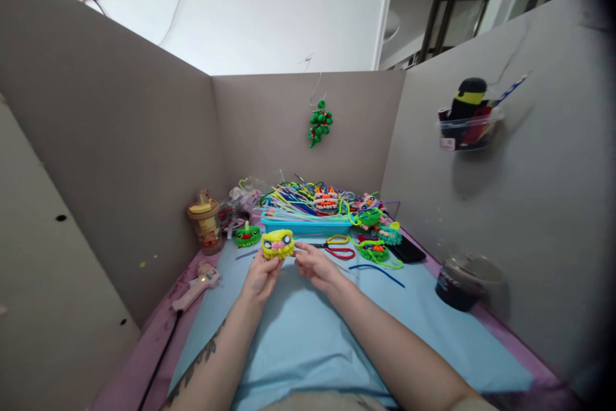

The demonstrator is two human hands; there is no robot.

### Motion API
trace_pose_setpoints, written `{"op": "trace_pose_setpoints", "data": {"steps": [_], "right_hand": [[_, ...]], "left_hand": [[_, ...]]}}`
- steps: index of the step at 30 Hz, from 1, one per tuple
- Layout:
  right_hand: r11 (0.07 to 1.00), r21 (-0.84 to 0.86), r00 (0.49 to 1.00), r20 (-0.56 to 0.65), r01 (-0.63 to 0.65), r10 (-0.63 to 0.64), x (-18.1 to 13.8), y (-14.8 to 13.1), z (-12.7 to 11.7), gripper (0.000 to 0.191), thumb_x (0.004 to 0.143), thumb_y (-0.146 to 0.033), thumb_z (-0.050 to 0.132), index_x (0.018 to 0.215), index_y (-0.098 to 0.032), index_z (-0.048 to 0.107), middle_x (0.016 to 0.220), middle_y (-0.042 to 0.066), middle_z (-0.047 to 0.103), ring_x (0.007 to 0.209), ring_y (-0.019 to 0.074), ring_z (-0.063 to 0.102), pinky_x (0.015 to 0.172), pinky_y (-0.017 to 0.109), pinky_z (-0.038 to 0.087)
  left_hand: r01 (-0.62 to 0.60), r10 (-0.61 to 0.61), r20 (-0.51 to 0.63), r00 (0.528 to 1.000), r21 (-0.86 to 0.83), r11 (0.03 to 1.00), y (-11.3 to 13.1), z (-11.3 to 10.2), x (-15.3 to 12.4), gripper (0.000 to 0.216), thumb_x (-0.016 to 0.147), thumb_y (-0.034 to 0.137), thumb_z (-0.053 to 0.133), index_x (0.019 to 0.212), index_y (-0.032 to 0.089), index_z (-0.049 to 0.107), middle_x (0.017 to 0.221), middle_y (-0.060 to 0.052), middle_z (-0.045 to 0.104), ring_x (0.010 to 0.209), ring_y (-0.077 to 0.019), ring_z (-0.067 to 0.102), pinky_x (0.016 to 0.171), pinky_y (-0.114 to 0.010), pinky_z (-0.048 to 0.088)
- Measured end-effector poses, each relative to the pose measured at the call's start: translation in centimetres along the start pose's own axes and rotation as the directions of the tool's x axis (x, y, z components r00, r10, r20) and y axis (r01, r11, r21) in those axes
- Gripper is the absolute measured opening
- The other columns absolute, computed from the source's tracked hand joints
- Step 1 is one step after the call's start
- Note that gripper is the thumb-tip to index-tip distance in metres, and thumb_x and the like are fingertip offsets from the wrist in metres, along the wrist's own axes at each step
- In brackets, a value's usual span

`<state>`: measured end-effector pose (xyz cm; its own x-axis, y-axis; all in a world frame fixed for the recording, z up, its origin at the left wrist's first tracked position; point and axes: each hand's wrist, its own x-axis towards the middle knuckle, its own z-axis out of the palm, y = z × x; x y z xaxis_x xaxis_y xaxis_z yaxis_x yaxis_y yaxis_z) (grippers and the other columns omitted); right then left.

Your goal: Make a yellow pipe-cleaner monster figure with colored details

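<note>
My left hand (262, 276) is closed around the lower edge of a yellow fuzzy pipe-cleaner animal face (278, 244), which has blue-ringed eyes and a pink nose. It is held up above the blue cloth. My right hand (315, 265) is at the face's right side, fingers apart and stretched toward it, fingertips at or very near its edge; whether they touch cannot be made out. Just beyond the right hand lie scissors (341, 248) with red and yellow handles. A blue pipe cleaner (378, 273) rests on the cloth to the right.
A blue tray (308, 227) heaped with pipe cleaners stands at the back. Green pipe-cleaner faces (247, 236) lie left and right. A pink glue gun (197, 288) and a lidded cup (205, 226) are left. A black phone (409, 249) and dark tub (456, 286) are right. Grey partitions surround the table.
</note>
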<state>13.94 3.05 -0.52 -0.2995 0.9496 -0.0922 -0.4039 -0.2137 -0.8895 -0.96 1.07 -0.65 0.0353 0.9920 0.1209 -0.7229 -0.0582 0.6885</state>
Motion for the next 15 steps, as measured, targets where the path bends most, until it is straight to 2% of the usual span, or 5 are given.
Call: {"op": "trace_pose_setpoints", "data": {"steps": [6,8,10,12,15], "right_hand": [[0.957,0.288,0.99,0.131,0.021,-0.061,0.4,1.0,0.3,0.041,0.051,-0.007,0.069,0.089,-0.019,0.057,0.069,-0.004,0.06,0.055,0.0076,0.052,0.046,0.017,0.035],[0.939,0.344,0.992,0.109,0.028,-0.069,0.6,1.1,0.1,0.038,0.05,-0.005,0.069,0.083,-0.019,0.056,0.067,-0.005,0.06,0.054,0.0075,0.052,0.046,0.016,0.035],[0.921,0.386,0.996,0.054,0.047,-0.074,0.9,1.0,-0.1,0.035,0.05,-0.004,0.068,0.079,-0.019,0.056,0.063,-0.006,0.059,0.053,0.0069,0.051,0.047,0.016,0.036],[0.913,0.403,0.997,0.009,0.064,-0.074,1.1,0.8,-0.4,0.035,0.049,-0.004,0.068,0.078,-0.019,0.056,0.061,-0.006,0.058,0.052,0.0066,0.05,0.047,0.017,0.036],[0.91,0.406,0.996,-0.01,0.084,-0.088,1.2,0.6,-0.7,0.037,0.05,-0.003,0.066,0.081,-0.02,0.056,0.063,-0.006,0.06,0.053,0.007,0.051,0.047,0.017,0.036]], "left_hand": [[0.025,-0.021,-0.018,1.0,0.257,0.966,-1.0,0.8,-0.3,0.042,0.058,0.013,0.075,0.096,0.015,0.058,0.097,-0.007,0.063,0.086,-0.0162,0.059,0.076,-0.026,0.045],[-0.038,0.092,-0.137,0.986,0.356,0.934,-0.4,1.6,-0.6,0.048,0.056,0.016,0.076,0.099,0.018,0.056,0.1,-0.006,0.06,0.089,-0.0171,0.057,0.076,-0.027,0.044],[-0.174,0.32,-0.295,0.9,0.431,0.885,1.1,2.9,-2.0,0.048,0.057,0.021,0.076,0.1,0.022,0.054,0.101,-0.004,0.056,0.092,-0.0164,0.055,0.078,-0.027,0.043],[-0.385,0.508,-0.233,0.829,0.421,0.821,2.9,4.5,-5.1,0.029,0.068,0.032,0.068,0.094,0.026,0.057,0.097,-0.001,0.056,0.093,-0.0163,0.054,0.08,-0.028,0.044],[-0.502,0.524,0.025,0.851,0.332,0.799,4.0,6.6,-12.6,0.007,0.074,0.037,0.062,0.079,0.032,0.062,0.091,-0.001,0.06,0.091,-0.0205,0.056,0.074,-0.031,0.048]]}}
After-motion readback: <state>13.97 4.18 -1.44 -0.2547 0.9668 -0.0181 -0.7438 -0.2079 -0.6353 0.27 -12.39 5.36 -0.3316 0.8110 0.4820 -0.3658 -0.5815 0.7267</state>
